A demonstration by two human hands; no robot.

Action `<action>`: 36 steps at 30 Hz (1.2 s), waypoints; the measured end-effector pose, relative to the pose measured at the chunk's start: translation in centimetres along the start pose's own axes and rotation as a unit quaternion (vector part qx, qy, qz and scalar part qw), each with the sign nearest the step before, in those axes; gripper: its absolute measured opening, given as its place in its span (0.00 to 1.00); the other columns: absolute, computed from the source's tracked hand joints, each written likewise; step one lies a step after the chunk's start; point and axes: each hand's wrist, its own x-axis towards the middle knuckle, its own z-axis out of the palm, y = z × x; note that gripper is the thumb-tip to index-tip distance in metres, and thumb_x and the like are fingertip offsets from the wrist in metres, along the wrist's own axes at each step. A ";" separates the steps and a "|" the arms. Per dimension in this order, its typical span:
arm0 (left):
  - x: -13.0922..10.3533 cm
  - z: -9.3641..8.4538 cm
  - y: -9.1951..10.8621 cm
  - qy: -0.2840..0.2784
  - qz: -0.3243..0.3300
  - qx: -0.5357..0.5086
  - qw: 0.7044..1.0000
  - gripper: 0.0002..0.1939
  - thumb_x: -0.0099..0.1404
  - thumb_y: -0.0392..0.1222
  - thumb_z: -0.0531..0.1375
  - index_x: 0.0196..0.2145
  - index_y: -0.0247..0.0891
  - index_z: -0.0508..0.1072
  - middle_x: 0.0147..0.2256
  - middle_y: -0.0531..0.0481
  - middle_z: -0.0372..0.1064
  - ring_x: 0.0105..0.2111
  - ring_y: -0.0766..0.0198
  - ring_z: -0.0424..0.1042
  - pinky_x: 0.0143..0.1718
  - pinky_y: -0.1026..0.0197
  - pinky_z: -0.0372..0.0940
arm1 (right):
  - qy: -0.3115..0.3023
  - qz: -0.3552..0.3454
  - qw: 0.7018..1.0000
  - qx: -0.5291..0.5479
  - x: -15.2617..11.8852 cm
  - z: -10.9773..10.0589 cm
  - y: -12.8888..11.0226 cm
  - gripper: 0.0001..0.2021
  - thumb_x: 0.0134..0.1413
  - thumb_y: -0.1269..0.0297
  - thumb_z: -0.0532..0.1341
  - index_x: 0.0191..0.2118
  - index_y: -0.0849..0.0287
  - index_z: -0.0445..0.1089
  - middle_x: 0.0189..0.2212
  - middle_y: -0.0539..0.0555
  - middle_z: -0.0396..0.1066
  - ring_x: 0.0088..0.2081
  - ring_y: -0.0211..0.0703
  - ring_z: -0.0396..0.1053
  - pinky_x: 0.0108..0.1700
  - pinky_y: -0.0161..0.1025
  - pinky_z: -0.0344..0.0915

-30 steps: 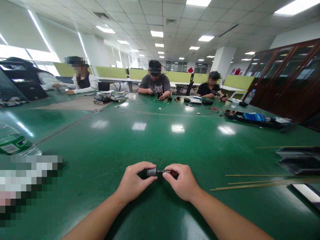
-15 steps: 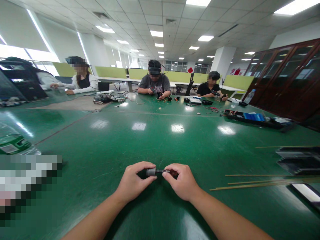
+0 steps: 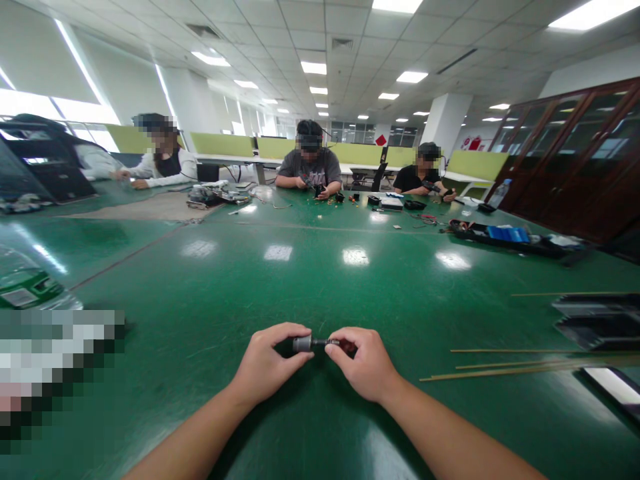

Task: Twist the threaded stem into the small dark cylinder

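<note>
Between my hands, just above the green table, lies a small grey cylinder with a dark shaft [image 3: 303, 344]. My left hand [image 3: 267, 363] pinches the cylinder end, thumb below and fingers above. My right hand [image 3: 364, 365] closes on the far end of the shaft with thumb and fingertips. A dark brownish piece [image 3: 349, 347] shows inside the curl of the right fingers, and I cannot make out what it is. The assembly lies roughly level, its shaft pointing right. What exactly it is cannot be told at this size.
Thin sticks [image 3: 500, 366], a phone-like slab [image 3: 613, 385] and black trays [image 3: 595, 320] lie at the right. A plastic bottle [image 3: 35, 283] lies left, above a blurred-out flat item [image 3: 55, 360]. Farther off are a long black casing [image 3: 510, 237], electronic parts [image 3: 215, 195] and several seated people.
</note>
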 end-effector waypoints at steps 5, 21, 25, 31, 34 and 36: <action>-0.1 0.0 -0.1 -0.002 -0.002 0.005 1.000 0.15 0.57 0.41 0.70 0.43 0.46 0.78 0.41 0.52 0.78 0.42 0.58 0.77 0.48 0.56 0.70 | 0.005 -0.002 1.000 -0.005 0.0 0.0 0.0 0.04 0.57 0.65 0.63 0.35 0.55 0.77 0.27 0.49 0.74 0.28 0.39 0.69 0.32 0.35 0.61; 0.0 -0.1 0.1 0.005 0.005 0.006 1.000 0.14 0.57 0.41 0.69 0.42 0.43 0.79 0.41 0.48 0.79 0.42 0.56 0.77 0.48 0.54 0.71 | 0.001 0.004 1.000 -0.001 0.0 -0.2 -0.3 0.05 0.57 0.65 0.63 0.35 0.56 0.78 0.27 0.49 0.75 0.28 0.39 0.69 0.33 0.34 0.61; 0.0 -0.1 0.2 0.002 0.003 0.007 1.000 0.15 0.57 0.41 0.70 0.43 0.44 0.78 0.41 0.49 0.79 0.43 0.55 0.77 0.48 0.53 0.71 | 0.004 0.002 1.000 -0.001 0.0 -0.2 -0.3 0.05 0.58 0.65 0.63 0.35 0.56 0.77 0.27 0.50 0.75 0.28 0.39 0.69 0.32 0.35 0.62; 0.0 0.0 0.1 0.007 0.002 0.006 1.000 0.15 0.56 0.40 0.70 0.42 0.44 0.78 0.41 0.49 0.79 0.42 0.56 0.77 0.48 0.54 0.71 | 0.004 0.002 1.000 -0.001 -0.1 -0.1 -0.2 0.05 0.58 0.65 0.63 0.35 0.57 0.77 0.27 0.50 0.75 0.28 0.40 0.70 0.33 0.35 0.62; 0.0 -0.1 0.1 0.006 -0.001 0.005 1.000 0.15 0.56 0.40 0.70 0.43 0.44 0.78 0.41 0.50 0.79 0.43 0.57 0.77 0.49 0.54 0.71 | 0.002 0.005 1.000 0.002 0.0 -0.1 -0.2 0.05 0.58 0.65 0.63 0.35 0.56 0.78 0.27 0.50 0.75 0.28 0.40 0.70 0.33 0.34 0.63; 0.0 -0.1 0.2 0.005 -0.003 0.003 1.000 0.15 0.56 0.39 0.70 0.43 0.44 0.78 0.41 0.50 0.79 0.43 0.57 0.77 0.49 0.55 0.71 | 0.003 0.005 1.000 0.002 0.0 -0.1 -0.2 0.05 0.58 0.65 0.63 0.35 0.56 0.78 0.27 0.50 0.75 0.28 0.39 0.70 0.33 0.34 0.63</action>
